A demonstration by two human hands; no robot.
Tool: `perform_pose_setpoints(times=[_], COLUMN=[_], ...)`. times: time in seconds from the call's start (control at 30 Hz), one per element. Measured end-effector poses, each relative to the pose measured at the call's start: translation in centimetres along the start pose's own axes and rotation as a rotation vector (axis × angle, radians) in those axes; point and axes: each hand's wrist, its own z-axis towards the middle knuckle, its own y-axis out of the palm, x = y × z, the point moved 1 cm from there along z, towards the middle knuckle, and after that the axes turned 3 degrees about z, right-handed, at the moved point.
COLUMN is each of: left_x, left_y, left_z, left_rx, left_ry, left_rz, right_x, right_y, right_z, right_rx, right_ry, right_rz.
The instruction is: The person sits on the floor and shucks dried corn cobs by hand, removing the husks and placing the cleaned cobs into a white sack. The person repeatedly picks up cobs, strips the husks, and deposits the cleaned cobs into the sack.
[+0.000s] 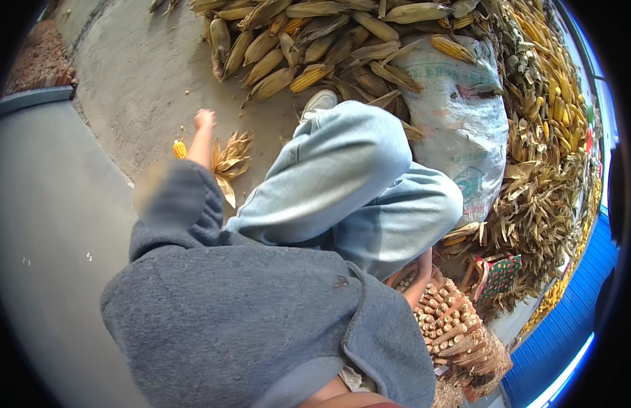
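My left hand is stretched out over the concrete floor, fingers curled; whether it holds something is too small to tell. Beside its forearm lie a yellow corn ear, partly behind the arm, and dry corn husks spread open. My right forearm shows beyond my bent knee, but the right hand is hidden behind the leg. Ahead of my shoe is a heap of corn ears in husks, with a yellow ear partly bared at its near edge.
A white woven plastic sack with faded print lies by my knees, a corn ear on it. Stacked bare corncobs stand at lower right, near a patterned cloth. Husks and yellow corn line the right side. A smooth grey surface spans the left.
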Motion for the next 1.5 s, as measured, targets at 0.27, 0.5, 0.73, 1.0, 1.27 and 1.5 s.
perform_pose_setpoints(times=[0.27, 0.5, 0.73, 1.0, 1.27, 1.5], left_x=[13.8, 13.6, 12.1, 16.4, 35.2, 44.1], left_y=[19.4, 24.0, 21.9, 12.6, 8.9, 9.2], left_z=[-9.3, -7.7, -7.5, -10.0, -16.4, -39.0], left_rx=[-0.337, -0.353, -0.299, -0.129, 0.007, -0.501], left_ry=[0.616, 0.622, 0.516, 0.667, 0.679, 1.317], left_rz=[1.070, 1.383, 1.403, 0.754, -0.595, -0.664], right_x=[0.0, -0.1, -2.0, -12.2, -31.3, -37.9], right_y=[-2.0, -1.9, -3.2, -8.7, -9.7, -6.0], right_z=[-1.5, -3.0, -0.9, -1.2, -4.4, -2.2], right_rx=[0.014, 0.006, 0.047, 0.581, 0.624, -0.492], right_ry=[0.150, 0.254, 0.179, -0.222, -0.971, -0.776], right_rz=[-0.152, -0.187, -0.254, 0.006, 0.454, 1.074])
